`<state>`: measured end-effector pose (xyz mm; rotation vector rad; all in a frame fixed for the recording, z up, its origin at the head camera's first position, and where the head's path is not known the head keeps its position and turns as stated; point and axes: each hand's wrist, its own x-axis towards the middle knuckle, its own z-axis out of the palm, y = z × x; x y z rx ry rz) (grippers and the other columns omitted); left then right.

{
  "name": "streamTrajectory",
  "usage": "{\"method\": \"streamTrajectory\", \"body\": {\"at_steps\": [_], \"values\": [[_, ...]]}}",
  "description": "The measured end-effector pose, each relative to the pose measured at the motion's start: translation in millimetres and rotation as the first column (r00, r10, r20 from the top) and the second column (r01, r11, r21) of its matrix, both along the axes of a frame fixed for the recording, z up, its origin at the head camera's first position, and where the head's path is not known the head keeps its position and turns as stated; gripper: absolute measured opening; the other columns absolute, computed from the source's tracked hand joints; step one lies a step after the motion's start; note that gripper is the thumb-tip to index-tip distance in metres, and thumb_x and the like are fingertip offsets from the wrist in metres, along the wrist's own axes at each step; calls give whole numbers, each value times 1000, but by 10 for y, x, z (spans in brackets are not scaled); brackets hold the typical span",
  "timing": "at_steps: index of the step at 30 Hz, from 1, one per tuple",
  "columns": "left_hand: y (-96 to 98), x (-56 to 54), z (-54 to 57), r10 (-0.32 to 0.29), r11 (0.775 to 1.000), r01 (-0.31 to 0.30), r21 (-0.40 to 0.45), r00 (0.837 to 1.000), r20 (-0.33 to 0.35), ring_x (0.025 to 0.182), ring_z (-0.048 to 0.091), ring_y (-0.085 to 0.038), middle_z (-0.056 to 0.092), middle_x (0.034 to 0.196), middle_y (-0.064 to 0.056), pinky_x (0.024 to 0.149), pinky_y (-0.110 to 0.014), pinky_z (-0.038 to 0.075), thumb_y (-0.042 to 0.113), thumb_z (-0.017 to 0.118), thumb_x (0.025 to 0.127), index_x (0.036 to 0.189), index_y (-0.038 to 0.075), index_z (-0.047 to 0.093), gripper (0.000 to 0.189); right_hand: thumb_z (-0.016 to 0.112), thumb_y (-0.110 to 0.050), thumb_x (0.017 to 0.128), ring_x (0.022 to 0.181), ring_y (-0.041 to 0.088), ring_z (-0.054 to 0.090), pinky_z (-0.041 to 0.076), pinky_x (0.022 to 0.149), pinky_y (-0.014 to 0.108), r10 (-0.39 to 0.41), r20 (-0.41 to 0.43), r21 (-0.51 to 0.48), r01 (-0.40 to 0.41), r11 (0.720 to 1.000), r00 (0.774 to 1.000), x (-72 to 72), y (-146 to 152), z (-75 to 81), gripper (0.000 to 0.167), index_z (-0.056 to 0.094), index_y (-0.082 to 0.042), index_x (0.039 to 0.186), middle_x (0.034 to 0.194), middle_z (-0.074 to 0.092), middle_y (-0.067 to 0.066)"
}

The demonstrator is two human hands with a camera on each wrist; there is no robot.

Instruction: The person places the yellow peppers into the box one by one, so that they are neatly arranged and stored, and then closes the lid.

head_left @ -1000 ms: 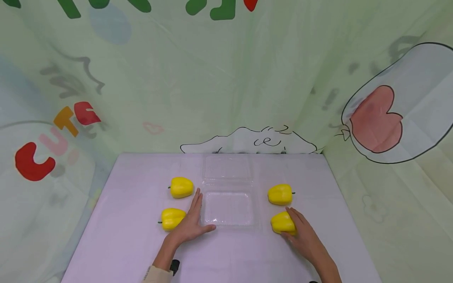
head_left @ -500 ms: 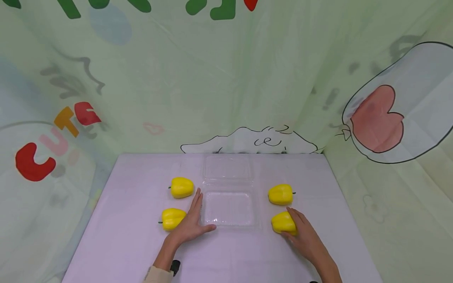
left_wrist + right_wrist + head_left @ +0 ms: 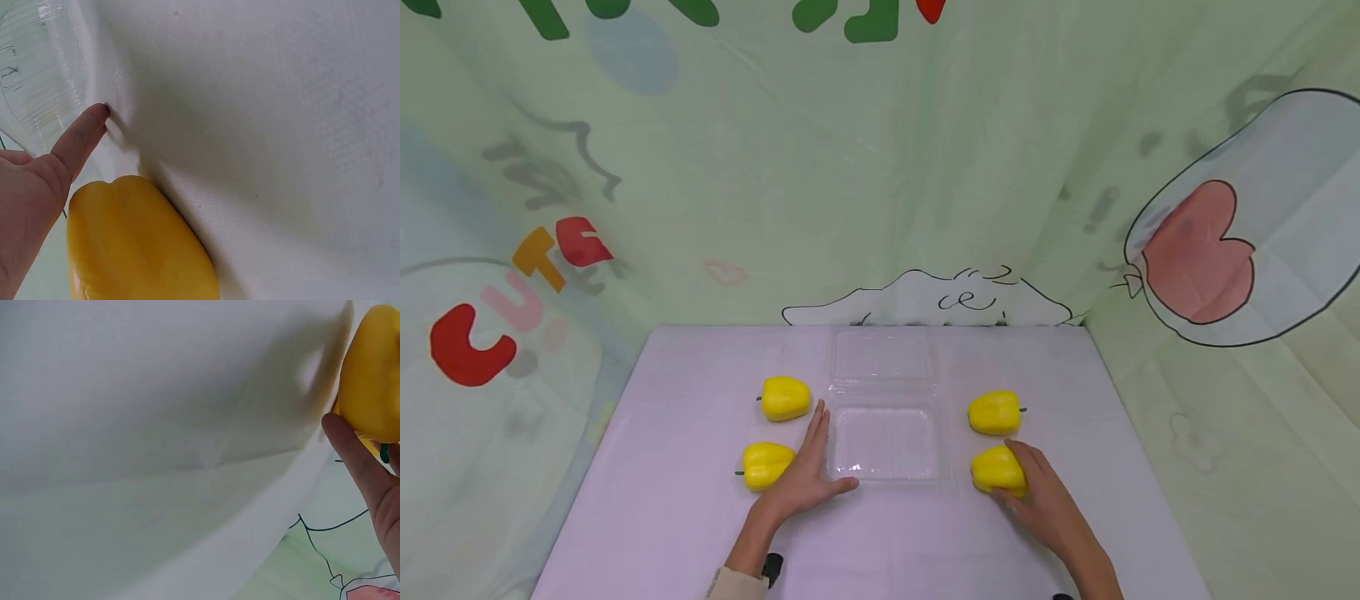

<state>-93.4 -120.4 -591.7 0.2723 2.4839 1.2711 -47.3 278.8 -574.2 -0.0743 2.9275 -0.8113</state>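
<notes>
A clear plastic clamshell box (image 3: 886, 442) lies opened out in the middle of the table, its lid (image 3: 882, 357) laid back toward the wall. My left hand (image 3: 802, 479) rests along the box's left side, fingers straight and thumb spread at the front corner. Just left of that hand lies a yellow bell pepper (image 3: 765, 464), partly behind the wrist; it looms large in the left wrist view. On the right, my right hand (image 3: 1047, 504) grips another yellow bell pepper (image 3: 996, 468) between thumb and fingers, and its green stem (image 3: 384, 453) shows in the right wrist view.
One more yellow bell pepper (image 3: 785, 397) lies at the back left of the box, and another yellow bell pepper (image 3: 994, 412) at the back right. Pale cloth covers the table (image 3: 655, 500). A printed curtain (image 3: 850, 167) rises behind it.
My right hand has shifted slightly left with the pepper it grips. The left hand, the box and the other peppers stay where they were.
</notes>
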Motion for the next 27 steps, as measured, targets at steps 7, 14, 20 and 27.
{"method": "streamTrajectory", "body": {"at_steps": [7, 14, 20, 27], "values": [[-1, 7, 12, 4, 1000, -4, 11, 1000, 0, 169, 5, -30, -18, 180, 6, 134, -58, 23, 41, 87, 86, 172, 12, 0, 126, 85, -25, 91, 143, 45, 51, 44, 119, 68, -2, -10, -13, 2, 1000, 1000, -12, -52, 74, 84, 41, -8, 160, 157, 48, 22], [-4, 14, 17, 3, 1000, -3, 17, 1000, -2, 169, 4, -30, -18, 180, 5, 134, -58, 22, 40, 87, 86, 172, 12, 1, 125, 86, -23, 89, 140, 45, 53, 45, 117, 67, 16, -59, -25, -17, 1000, 998, -40, -94, 126, 83, 42, -7, 158, 154, 49, 22], [-1, 11, 10, 4, 1000, -4, 19, 1000, -9, 169, 4, -29, -19, 179, 7, 135, -57, 22, 40, 87, 86, 172, 12, 0, 125, 86, -25, 89, 137, 42, 55, 47, 117, 66, 11, -88, -30, -13, 999, 996, -71, -169, 192, 83, 43, -9, 158, 153, 51, 20], [-1, 15, 24, 6, 1000, -5, 18, 1000, -2, 169, 4, -29, -18, 179, 7, 135, -58, 22, 39, 87, 86, 172, 12, 0, 125, 88, -24, 88, 137, 41, 56, 52, 113, 63, -7, -91, -63, 1, 998, 996, -99, -302, 270, 85, 44, -8, 159, 153, 51, 21]]}}
